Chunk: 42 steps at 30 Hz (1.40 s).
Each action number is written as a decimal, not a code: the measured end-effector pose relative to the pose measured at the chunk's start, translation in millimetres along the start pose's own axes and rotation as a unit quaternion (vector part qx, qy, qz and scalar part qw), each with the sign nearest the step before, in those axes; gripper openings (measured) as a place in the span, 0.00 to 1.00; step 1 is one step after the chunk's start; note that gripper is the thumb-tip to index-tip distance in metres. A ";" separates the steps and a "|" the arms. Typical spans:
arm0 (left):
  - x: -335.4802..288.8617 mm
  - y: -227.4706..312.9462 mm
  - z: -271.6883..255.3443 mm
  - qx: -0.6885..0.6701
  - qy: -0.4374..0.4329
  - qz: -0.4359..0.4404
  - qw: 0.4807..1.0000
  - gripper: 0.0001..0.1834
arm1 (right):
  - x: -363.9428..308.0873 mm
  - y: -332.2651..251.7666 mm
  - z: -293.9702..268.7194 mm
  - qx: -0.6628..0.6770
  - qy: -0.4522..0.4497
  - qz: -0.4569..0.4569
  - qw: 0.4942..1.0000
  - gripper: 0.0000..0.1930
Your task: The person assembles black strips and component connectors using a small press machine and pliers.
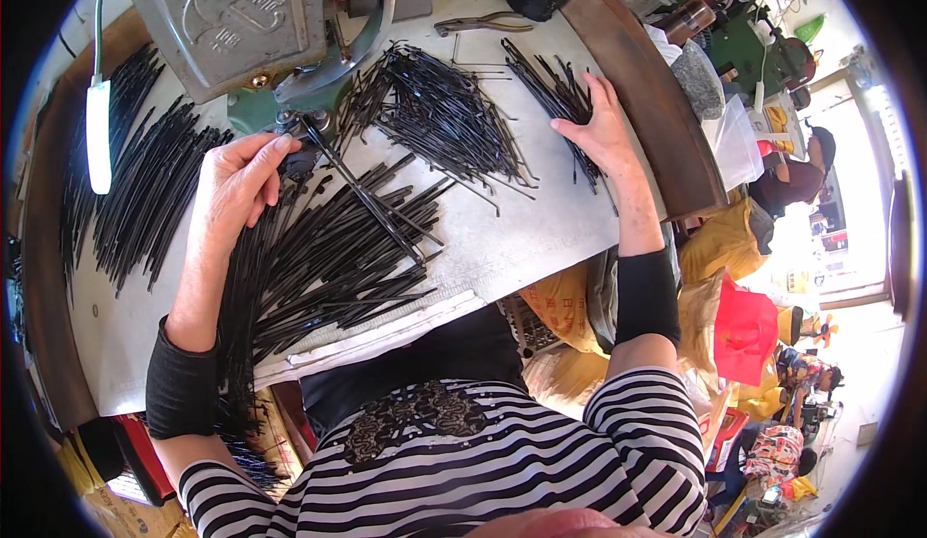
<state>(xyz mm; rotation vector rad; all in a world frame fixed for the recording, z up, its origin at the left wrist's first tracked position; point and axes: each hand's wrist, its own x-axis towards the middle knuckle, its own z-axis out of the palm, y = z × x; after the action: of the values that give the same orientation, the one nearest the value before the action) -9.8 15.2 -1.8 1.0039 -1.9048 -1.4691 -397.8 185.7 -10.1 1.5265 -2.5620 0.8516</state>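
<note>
— Head view, looking straight down: the left hand (235, 179) is up at the nose of the green machine (290, 103), fingers pinched round the end of one thin black rod (362, 195) that slants away across the bench (521, 239).

— And the other hand?

— The right hand (601, 125) lies flat and open on a small bundle of rods (560, 103) near the far right edge, fingers spread, pressing rather than gripping. Between the two hands sits a loose tangled heap (439, 113), and nearer the person a big fan of rods (319, 268) runs down past the front edge of the bench.

— What could go wrong?

— The fingertips are right beside the machine's working point; I think they touch the rod only, but the view is too cramped there to be sure. A slip could nip a finger. And that fan overhanging the front edge could slide off if a forearm brushes it.

— Anything else lying about?

— Pliers (483, 24) beyond the heap, and more rods stacked (145, 190) to the left, beside a white lamp (98, 137).
</note>
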 end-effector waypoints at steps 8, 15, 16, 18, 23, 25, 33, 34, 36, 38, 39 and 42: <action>-0.3 1.3 -0.4 -0.002 0.002 -0.001 1.000 0.15 | -1.6 12.0 -9.1 -0.046 -0.049 0.032 0.997 0.34; -0.8 -0.7 -1.8 0.002 -0.003 0.011 1.000 0.17 | -2.9 11.2 -5.7 -0.104 0.034 0.032 0.993 0.31; -0.3 -0.3 -1.5 0.001 -0.002 0.011 1.000 0.17 | -2.3 14.4 -6.6 -0.111 0.040 0.043 0.992 0.31; 0.7 0.6 -1.2 -0.004 -0.007 0.006 1.000 0.15 | -2.9 24.2 -7.7 -0.089 0.057 0.046 0.993 0.30; 0.6 -2.5 -3.5 -0.011 -0.004 0.006 1.000 0.15 | 3.1 30.6 -7.1 -0.066 0.063 0.051 0.995 0.30; 1.1 -2.7 -2.4 -0.011 -0.005 0.006 1.000 0.16 | 6.5 33.3 -13.9 -0.137 0.089 0.062 0.985 0.28; 0.4 0.8 -0.6 0.007 -0.004 -0.006 1.000 0.16 | 33.5 52.8 -6.7 -0.202 0.109 -0.040 0.973 0.23; 1.6 -0.1 0.2 0.007 -0.004 -0.004 1.000 0.16 | 37.6 42.3 -4.8 -0.182 0.115 -0.072 0.974 0.22; 1.8 -1.5 1.3 0.007 -0.007 -0.002 1.000 0.16 | 52.7 22.7 6.2 -0.176 0.106 -0.100 0.973 0.20; 1.1 -1.1 0.8 0.005 -0.008 -0.002 1.000 0.16 | 66.2 3.2 20.2 -0.162 0.042 -0.147 0.975 0.16; 0.4 -3.2 0.0 0.003 -0.006 -0.005 1.000 0.16 | 69.5 -8.5 28.2 -0.161 0.041 -0.149 0.975 0.16; -0.3 -0.5 -0.6 0.002 -0.010 -0.005 1.000 0.16 | 79.5 -34.0 34.7 -0.227 -0.066 -0.131 0.963 0.11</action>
<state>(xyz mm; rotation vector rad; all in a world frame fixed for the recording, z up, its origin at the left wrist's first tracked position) -9.1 15.0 -2.1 1.0070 -1.9203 -1.4862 -402.5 93.1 -0.6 1.7471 -2.3323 0.1207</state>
